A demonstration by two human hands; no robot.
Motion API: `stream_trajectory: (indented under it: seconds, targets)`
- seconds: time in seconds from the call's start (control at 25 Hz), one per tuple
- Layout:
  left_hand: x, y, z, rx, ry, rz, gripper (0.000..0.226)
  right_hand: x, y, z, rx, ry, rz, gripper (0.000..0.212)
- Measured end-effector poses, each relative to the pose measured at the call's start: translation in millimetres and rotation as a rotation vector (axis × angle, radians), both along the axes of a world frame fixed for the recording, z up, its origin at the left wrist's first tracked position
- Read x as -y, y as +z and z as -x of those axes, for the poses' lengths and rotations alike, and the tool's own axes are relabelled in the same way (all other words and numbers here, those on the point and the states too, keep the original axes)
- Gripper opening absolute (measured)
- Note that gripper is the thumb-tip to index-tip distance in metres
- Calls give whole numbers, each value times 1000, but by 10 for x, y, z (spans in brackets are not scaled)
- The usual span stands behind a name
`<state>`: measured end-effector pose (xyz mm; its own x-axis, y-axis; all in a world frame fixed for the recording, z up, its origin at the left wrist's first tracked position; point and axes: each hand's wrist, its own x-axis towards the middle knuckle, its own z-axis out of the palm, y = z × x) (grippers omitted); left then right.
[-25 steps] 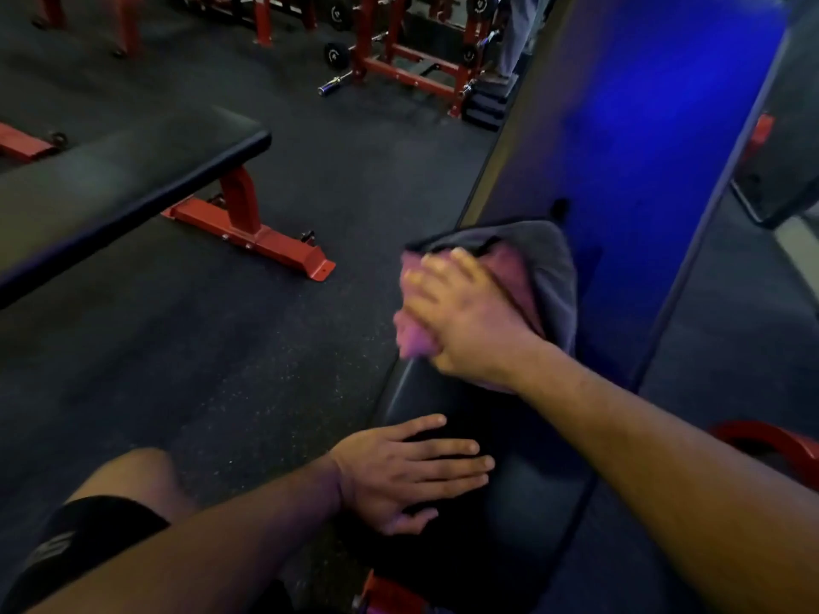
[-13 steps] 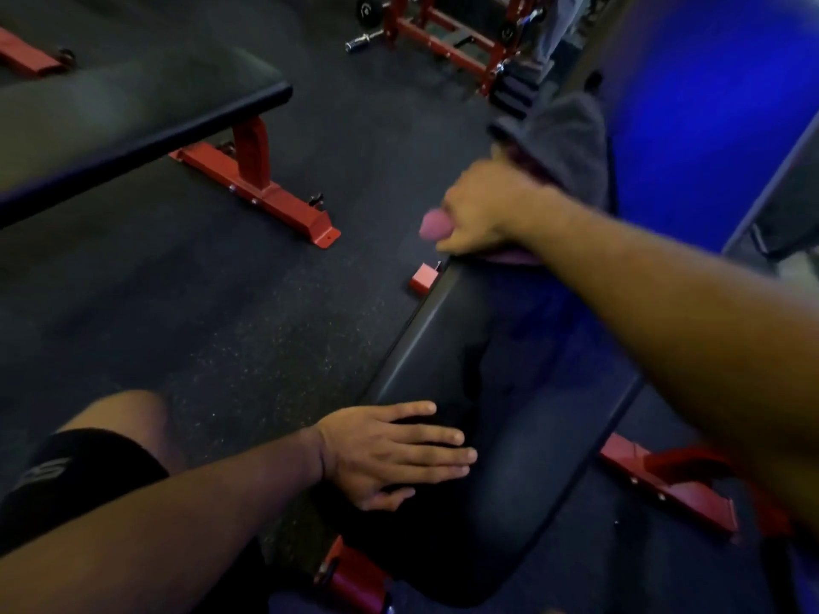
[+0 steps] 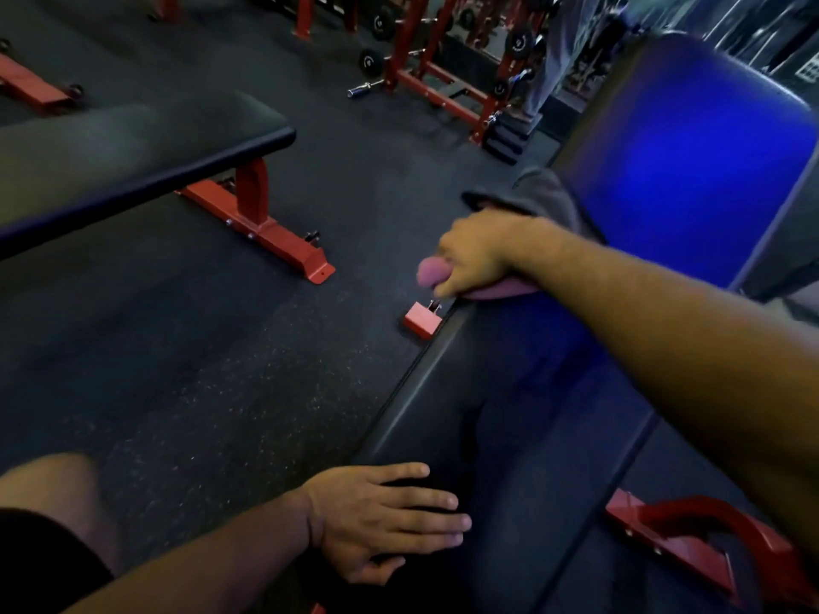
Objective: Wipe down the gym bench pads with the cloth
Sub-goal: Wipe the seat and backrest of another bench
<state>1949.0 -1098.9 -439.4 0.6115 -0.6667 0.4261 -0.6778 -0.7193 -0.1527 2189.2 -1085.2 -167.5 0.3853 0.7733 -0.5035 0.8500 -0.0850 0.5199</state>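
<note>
Since 1 second ago the right hand [image 3: 478,252] has carried the cloth [image 3: 532,201] from the middle of the near seat pad [image 3: 509,392] to its far left edge, where the blue-lit back pad [image 3: 691,170] begins; the view has shifted too. Its grip is curled over that edge, pinching the pink and grey cloth. The left hand [image 3: 381,520] stays flat on the near end, fingers spread. The seat looks mostly wiped; the back pad likely remains. A second bench [image 3: 133,157] and red racks [image 3: 443,77] stand on the dark rubber floor [image 3: 221,370].
</note>
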Motion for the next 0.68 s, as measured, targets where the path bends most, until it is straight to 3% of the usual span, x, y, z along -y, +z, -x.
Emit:
stream_trajectory:
  seconds: [0.16,0.32,0.48,0.56,0.68]
  targets:
    - [-20,-8,-30,-19,-18,6,69,-53,126,-222,159,-53,2,67]
    - [-15,21,-14,-46,-9,16,70,-33,-475,393,26,16,91,66]
    - [0,11,-7,-35,-15,44,70,224,-946,1070,-161,246,141,58]
    - [-6,6,-9,-46,-12,37,69,200,-747,887,-182,205,85,55]
    - [-5,11,-3,-55,-3,9,69,107,-201,315,-38,44,-133,55]
